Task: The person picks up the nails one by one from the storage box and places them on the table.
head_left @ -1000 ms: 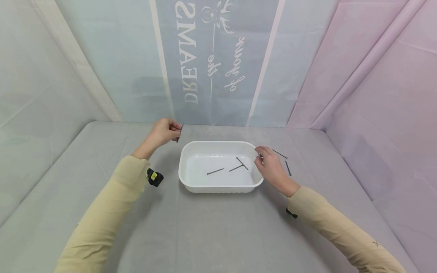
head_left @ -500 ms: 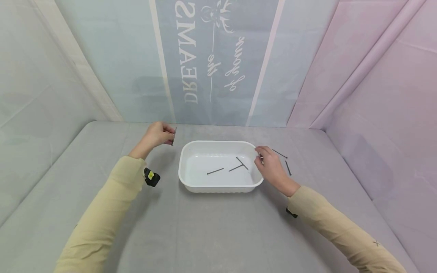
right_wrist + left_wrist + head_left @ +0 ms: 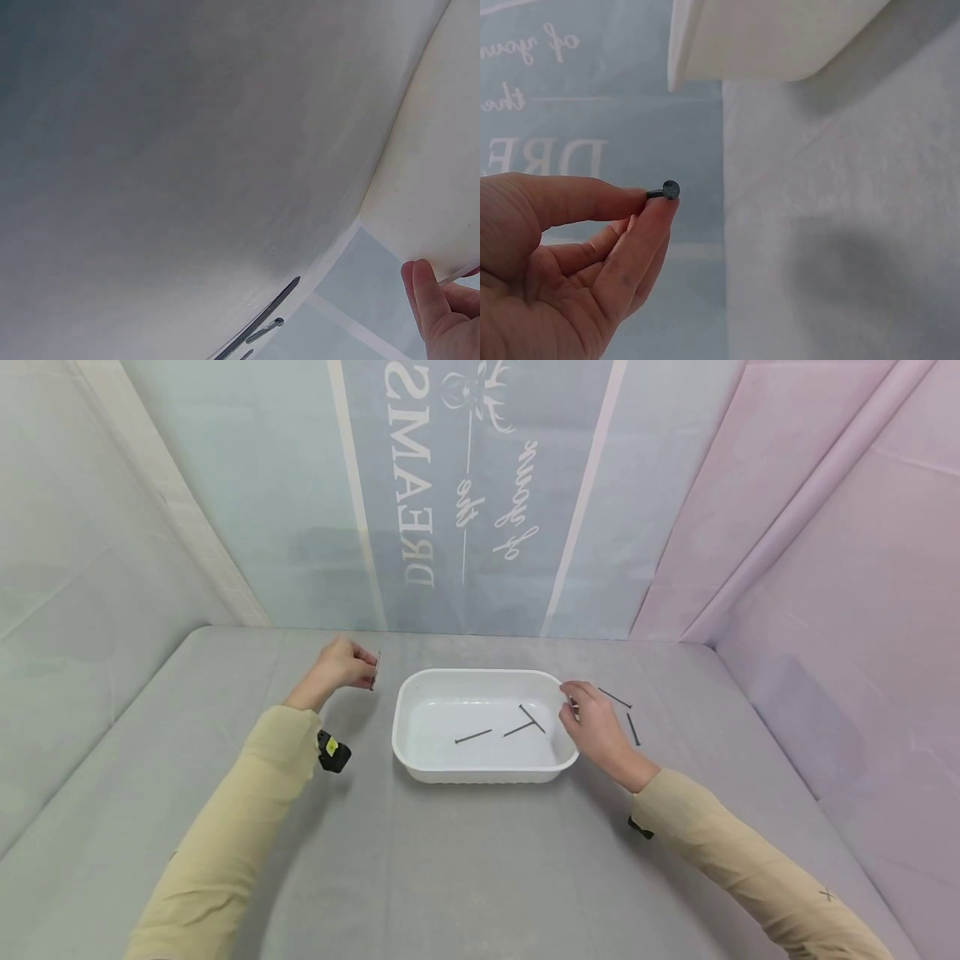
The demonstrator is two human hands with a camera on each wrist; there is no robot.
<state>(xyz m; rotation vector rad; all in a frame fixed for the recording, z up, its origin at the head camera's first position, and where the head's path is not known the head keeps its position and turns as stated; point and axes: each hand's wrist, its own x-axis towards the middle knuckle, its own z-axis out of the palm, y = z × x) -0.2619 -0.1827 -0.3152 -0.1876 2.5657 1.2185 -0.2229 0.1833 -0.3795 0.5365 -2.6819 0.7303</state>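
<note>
My left hand (image 3: 341, 667) pinches a dark nail (image 3: 670, 190) between thumb and fingertips, above the table on the left of a white tray (image 3: 480, 771). In the left wrist view the nail's round head points at the camera, most of its shank hidden by the fingers. On the tray's right end, my right hand (image 3: 597, 727) grips the rim, thumb and fingers on either side of the wall. Inside the tray lie a single nail (image 3: 473, 737) and two more that meet, one slanting nail (image 3: 533, 719) and one shorter-looking nail (image 3: 517, 729).
Just right of the tray, beyond the right hand, an upper nail (image 3: 615, 698) and a lower nail (image 3: 633, 730) lie on the grey table (image 3: 480, 868). A printed cloth wall (image 3: 480, 597) rises behind the table, with pale fabric walls at both sides.
My left hand has moved left and a little nearer to me, carrying the nail away from the tray. The right hand and the tray have stayed still.
</note>
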